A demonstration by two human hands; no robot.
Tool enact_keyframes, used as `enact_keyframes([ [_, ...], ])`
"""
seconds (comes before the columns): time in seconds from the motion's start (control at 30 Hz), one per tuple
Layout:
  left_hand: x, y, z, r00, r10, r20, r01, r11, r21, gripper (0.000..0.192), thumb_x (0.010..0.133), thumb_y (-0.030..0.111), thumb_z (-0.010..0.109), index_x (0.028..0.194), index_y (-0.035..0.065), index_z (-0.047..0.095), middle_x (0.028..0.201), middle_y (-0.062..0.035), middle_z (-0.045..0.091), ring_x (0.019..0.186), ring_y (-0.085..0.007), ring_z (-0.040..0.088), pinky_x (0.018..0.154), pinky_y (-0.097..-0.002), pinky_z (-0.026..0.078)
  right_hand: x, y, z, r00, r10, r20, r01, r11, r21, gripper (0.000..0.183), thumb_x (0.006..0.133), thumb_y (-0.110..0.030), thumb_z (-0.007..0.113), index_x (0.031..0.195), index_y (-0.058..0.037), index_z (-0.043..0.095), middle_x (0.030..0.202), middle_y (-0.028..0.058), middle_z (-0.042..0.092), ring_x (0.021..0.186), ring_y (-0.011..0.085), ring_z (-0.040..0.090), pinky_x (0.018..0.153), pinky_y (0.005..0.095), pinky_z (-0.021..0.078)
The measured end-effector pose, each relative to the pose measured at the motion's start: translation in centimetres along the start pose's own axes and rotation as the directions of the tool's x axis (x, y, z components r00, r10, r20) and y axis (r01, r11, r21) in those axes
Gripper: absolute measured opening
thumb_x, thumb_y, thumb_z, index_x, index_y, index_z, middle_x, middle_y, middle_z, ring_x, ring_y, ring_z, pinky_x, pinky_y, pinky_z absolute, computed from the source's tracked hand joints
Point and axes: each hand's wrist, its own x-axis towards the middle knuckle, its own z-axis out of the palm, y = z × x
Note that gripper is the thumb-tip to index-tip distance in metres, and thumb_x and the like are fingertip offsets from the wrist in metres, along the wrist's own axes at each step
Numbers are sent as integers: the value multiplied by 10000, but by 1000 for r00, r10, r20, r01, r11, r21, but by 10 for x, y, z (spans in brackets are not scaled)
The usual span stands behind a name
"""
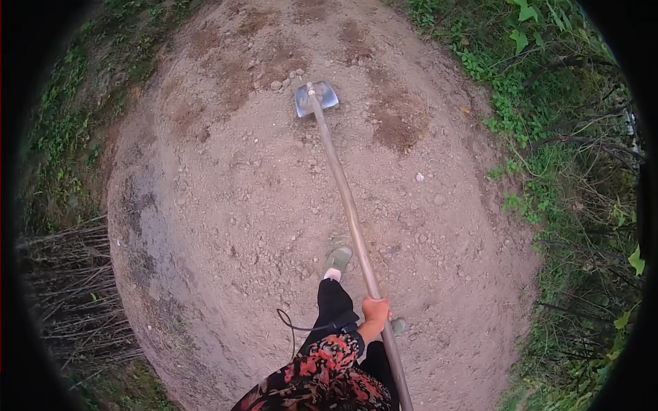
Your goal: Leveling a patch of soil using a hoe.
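My left hand (375, 310) is closed around the long wooden handle (349, 205) of a hoe, just in front of my body. The handle slants away from me, up and slightly left. At its far end is the broad metal hoe blade (326, 95), low over or against the bare soil; whether it touches cannot be told. Small clods (276, 85) lie just beyond the blade. Past my hand, the near part of the shaft runs along my right side and leaves the picture at the bottom. My right hand is out of view.
One green shoe (339, 260) is forward on the dirt ground (257, 205); the other shoe (399, 326) shows right of the handle. Darker loosened soil (398, 120) lies ahead. Green plants (514, 123) border the right, with a pile of dry sticks (77, 293) at left. A black cable (290, 324) loops beside me.
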Motion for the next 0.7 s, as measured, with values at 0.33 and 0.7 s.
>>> enact_keyframes([
  [0.33,96,89,-4,983,167,-70,-161,983,87,56,651,-16,476,601,-23,453,463,-86,443,320,-194,444,278,-317,358,36,-93,34,992,-93,-82,79,984,-159,283,660,-148,573,875,34,540,588,145,560,498,200,543,435,342,419],
  [0.7,124,141,7,968,221,-117,-202,967,154,101,663,38,526,611,-17,458,462,-90,460,344,-184,469,287,-307,367,60,-145,37,988,-149,-50,144,986,-83,273,653,-133,581,858,42,542,617,212,554,540,310,561,462,377,423],
])
